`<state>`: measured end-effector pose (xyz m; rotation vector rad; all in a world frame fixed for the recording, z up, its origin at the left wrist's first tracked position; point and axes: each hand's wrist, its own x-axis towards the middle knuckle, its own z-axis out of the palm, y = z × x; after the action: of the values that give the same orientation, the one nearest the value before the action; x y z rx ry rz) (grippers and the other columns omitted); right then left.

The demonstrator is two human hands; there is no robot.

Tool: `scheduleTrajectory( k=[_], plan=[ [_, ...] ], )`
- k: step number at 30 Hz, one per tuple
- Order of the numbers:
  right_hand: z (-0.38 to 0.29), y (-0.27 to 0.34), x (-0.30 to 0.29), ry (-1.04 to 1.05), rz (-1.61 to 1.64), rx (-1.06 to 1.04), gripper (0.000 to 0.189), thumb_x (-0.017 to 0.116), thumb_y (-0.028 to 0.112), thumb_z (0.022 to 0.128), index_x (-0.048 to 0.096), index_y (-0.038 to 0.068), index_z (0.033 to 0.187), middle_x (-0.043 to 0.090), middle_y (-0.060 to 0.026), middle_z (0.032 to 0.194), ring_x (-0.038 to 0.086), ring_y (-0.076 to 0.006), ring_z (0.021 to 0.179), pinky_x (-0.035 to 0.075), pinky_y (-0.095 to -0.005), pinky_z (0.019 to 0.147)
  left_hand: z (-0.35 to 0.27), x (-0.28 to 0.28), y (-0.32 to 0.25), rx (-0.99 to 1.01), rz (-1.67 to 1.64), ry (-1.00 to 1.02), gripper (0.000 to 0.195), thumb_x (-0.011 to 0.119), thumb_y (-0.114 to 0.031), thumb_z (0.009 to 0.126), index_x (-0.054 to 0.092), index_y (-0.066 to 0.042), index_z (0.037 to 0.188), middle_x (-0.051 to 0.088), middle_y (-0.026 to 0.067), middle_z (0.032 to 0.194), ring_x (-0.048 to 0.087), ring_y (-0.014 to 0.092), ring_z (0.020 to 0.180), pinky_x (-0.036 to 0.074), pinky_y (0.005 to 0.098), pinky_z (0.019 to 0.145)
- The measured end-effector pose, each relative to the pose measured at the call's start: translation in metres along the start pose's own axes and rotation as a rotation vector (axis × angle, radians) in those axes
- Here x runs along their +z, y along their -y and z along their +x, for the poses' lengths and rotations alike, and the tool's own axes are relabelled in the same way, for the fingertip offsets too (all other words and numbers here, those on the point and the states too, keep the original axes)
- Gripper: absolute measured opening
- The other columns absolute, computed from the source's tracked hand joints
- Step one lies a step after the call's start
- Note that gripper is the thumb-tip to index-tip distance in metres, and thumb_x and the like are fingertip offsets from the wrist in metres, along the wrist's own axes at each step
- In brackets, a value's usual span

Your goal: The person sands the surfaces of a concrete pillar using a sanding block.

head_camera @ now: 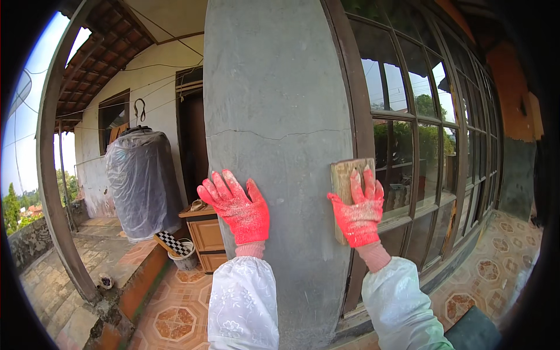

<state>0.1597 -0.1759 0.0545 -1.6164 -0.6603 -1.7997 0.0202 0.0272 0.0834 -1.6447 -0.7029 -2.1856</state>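
Observation:
A grey plastered wall (280, 87) stands straight before me, with a thin crack running across it. My left hand (240, 205), in a dusty red work glove, rests with fingers spread at the wall's left edge and holds nothing. At the right edge, beside the window frame, my right hand (361, 205) in a matching glove grips a wooden block (343, 175). The block is upright and lies flat along the wall's edge; its underside is hidden. White patterned sleeves cover both arms.
To the right runs a wood-framed window (407, 111) with several panes. At left are a plastic-covered hanging bundle (142, 183), a wooden cabinet (210, 236), a white bucket (186, 258) holding a checkered board (173, 243), and a wooden post (50, 144). Patterned tiles (175, 321) cover the floor.

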Motion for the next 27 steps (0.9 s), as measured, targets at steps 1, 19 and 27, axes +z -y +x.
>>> scheduleTrajectory(
  k=[1,19,27],
  plan=[
    [-0.039,-0.011,-0.009,-0.034,0.083,-0.094,0.078,0.086,0.045,0.066,0.058,0.012,0.131,0.045,-0.0180,0.143,0.044,-0.0456,0.124,0.042,-0.0587,0.101,-0.002,0.002,-0.005,-0.003,-0.020,0.014,0.059,0.060,-0.025,0.094,0.042,0.008,0.139,0.039,0.0251,0.147,0.024,0.043,0.144,0.012,0.0581,0.122],
    [-0.064,-0.019,-0.008,-0.003,0.061,-0.075,0.081,0.085,0.045,0.067,0.055,0.014,0.136,0.042,-0.0170,0.149,0.043,-0.0406,0.131,0.037,-0.0556,0.107,-0.004,0.004,-0.003,-0.016,-0.041,0.040,0.054,0.056,-0.027,0.095,0.046,0.006,0.137,0.040,0.0233,0.149,0.025,0.044,0.143,0.011,0.0572,0.122],
    [0.116,0.001,0.007,0.123,-0.002,0.299,0.077,0.064,0.059,0.084,0.052,0.014,0.145,0.038,-0.0117,0.156,0.042,-0.0400,0.133,0.036,-0.0465,0.112,-0.005,0.005,-0.007,-0.006,0.021,0.085,0.052,0.054,-0.027,0.097,0.046,0.008,0.135,0.039,0.0247,0.148,0.026,0.044,0.142,0.012,0.0581,0.121]
  ],
)
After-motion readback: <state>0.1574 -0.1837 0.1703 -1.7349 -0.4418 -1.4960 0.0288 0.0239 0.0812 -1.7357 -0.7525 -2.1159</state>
